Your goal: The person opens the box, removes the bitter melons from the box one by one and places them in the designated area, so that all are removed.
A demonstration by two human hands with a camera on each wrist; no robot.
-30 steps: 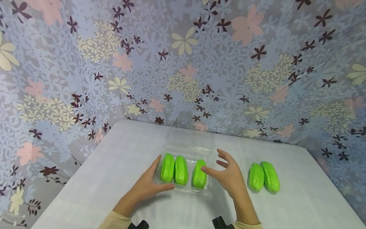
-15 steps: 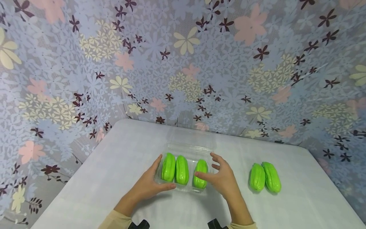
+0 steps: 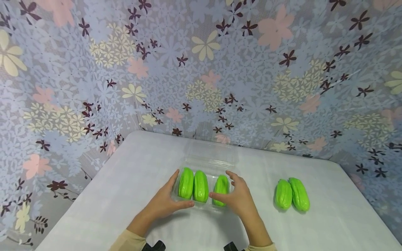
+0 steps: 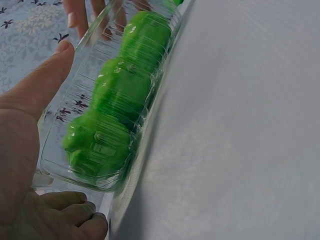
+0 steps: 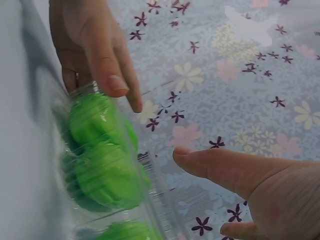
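plastic container (image 3: 211, 178), three green vegetables (image 3: 201, 186) inside

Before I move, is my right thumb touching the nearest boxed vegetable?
Apart. The right wrist view shows patterned backdrop between right thumb and the vegetable's visible end.

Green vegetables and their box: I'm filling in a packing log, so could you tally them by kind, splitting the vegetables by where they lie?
Green vegetables in the clear box: 3
Green vegetables on the table: 2
Clear box: 1
Total: 6
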